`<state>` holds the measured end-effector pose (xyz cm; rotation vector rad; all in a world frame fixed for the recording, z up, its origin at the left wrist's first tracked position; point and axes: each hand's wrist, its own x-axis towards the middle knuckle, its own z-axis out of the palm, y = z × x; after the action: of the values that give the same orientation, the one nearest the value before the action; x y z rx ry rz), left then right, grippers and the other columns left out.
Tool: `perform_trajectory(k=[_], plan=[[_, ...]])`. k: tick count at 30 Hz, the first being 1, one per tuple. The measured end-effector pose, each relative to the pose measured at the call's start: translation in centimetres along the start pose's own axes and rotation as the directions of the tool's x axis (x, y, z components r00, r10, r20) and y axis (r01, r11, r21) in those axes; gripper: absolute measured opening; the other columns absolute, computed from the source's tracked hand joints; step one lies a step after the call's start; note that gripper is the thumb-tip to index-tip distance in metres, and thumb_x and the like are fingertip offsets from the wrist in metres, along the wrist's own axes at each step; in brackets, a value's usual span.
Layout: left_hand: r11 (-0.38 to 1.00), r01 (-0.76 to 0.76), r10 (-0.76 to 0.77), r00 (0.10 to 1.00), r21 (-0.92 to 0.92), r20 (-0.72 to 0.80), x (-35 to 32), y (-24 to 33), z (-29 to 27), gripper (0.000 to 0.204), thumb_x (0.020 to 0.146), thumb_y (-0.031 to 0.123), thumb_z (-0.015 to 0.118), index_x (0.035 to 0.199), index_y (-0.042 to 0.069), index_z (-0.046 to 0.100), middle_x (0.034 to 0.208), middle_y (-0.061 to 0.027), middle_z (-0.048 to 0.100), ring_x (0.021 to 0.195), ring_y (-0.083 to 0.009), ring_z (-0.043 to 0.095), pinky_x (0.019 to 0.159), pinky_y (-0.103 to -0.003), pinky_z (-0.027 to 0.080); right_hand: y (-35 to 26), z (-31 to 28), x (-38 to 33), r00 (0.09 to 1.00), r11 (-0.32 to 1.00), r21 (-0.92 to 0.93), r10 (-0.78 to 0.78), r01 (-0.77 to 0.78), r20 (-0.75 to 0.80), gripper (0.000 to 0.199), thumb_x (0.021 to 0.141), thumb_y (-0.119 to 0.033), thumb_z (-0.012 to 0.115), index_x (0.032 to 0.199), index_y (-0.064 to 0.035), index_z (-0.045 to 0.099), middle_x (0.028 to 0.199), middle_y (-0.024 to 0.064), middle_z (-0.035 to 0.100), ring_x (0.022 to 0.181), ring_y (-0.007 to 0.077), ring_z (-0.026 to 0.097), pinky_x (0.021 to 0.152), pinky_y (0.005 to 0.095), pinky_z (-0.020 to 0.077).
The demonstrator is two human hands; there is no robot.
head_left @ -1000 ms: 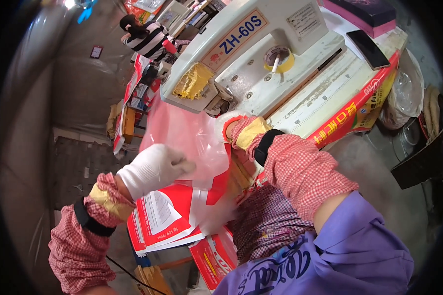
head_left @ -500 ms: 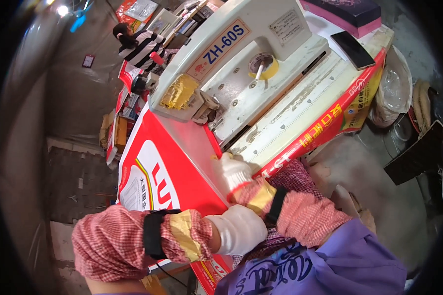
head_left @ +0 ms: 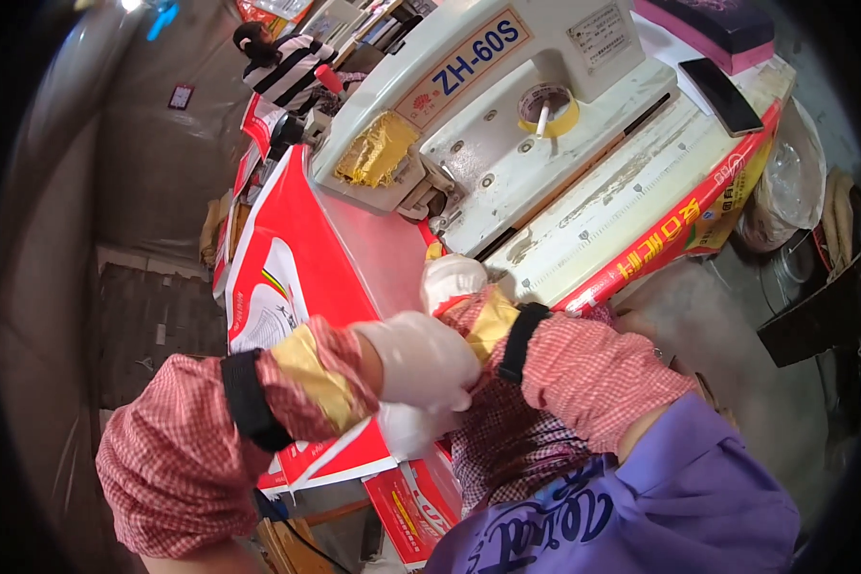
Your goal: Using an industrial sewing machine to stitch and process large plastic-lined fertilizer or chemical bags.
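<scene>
A large pale grey sewing machine point(head_left: 564, 57) stands ahead of me, its needle end over a red and white printed sack point(head_left: 330, 258). My right hand point(head_left: 452, 279), in a white knit glove, is closed at the sack's edge, just in front of the machine's bed. A yellow patch shows at its fingertips. Nearer to me, my left hand point(head_left: 421, 364), gloved too, is curled over the near part of the sack; what lies inside its fingers is hidden. Below it a white shape point(head_left: 411, 430) is blurred, and I cannot tell if it is glove or sack.
A yellow tape roll point(head_left: 548, 110) hangs on the machine body. A black phone point(head_left: 720, 96) and a black-pink box point(head_left: 713, 33) lie at the far right of the table. A plastic bag point(head_left: 789, 187) hangs beside it. Another person point(head_left: 287, 72) works at the far left.
My left hand has moved up and to the left, and the sack beneath it has folded. My right hand stays near the machine bed. The whole view has shifted slightly.
</scene>
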<state>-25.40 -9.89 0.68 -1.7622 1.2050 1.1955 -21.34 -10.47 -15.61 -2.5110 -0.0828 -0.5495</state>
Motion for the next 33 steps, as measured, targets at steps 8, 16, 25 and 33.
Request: perform_trajectory(k=[8,16,25,33], plan=[[0.843,0.063,-0.012,0.995,0.534,-0.099,-4.6,-3.1,1.6,0.011,0.068,0.018,0.063,0.078,0.013,0.063,0.065,-0.0035,0.06,0.061,-0.0261,0.059,0.056,-0.037,0.047,0.5,1.3,0.2,0.994,0.996,0.041,0.078,-0.082,0.081,0.038,0.075,-0.013,0.049,0.105,0.0097,0.054,0.07,0.0157,0.062,0.061,0.0292,0.061,0.054,0.0395,0.0475],[0.91,0.11,-0.081,0.993,0.4,-0.089,-9.5,-0.3,2.8,0.039,0.078,0.016,0.053,0.116,0.012,0.051,0.052,-0.002,0.046,0.045,-0.0191,0.052,0.041,-0.032,0.042,-0.1,1.3,-0.5,0.995,0.99,-0.134,0.021,-0.034,-0.099,0.019,0.074,-0.01,0.052,0.082,0.0023,0.063,0.059,0.0126,0.059,0.053,0.0253,0.058,0.045,0.0369,0.0449],[0.968,0.234,-0.184,0.909,0.091,-0.374,-10.2,-3.3,3.6,0.034,0.077,0.01,0.053,0.109,0.019,0.058,0.077,-0.0095,0.057,0.075,-0.0276,0.059,0.067,-0.035,0.049,0.0,2.3,0.4,0.987,0.981,0.112,0.162,-0.158,-0.022,0.018,0.074,-0.012,0.052,0.081,0.0019,0.063,0.063,0.0135,0.061,0.057,0.0276,0.06,0.049,0.0388,0.0465],[0.9,0.34,-0.359,0.933,0.274,0.022,-9.4,1.7,4.5,0.02,0.068,0.023,0.062,0.078,0.007,0.064,0.063,-0.0071,0.057,0.063,-0.0239,0.06,0.052,-0.036,0.046,0.0,1.6,-0.1,0.986,0.986,0.046,0.159,-0.158,-0.038,0.016,0.077,-0.013,0.05,0.078,-0.0031,0.062,0.059,0.0131,0.058,0.054,0.0289,0.059,0.047,0.0406,0.0451]])
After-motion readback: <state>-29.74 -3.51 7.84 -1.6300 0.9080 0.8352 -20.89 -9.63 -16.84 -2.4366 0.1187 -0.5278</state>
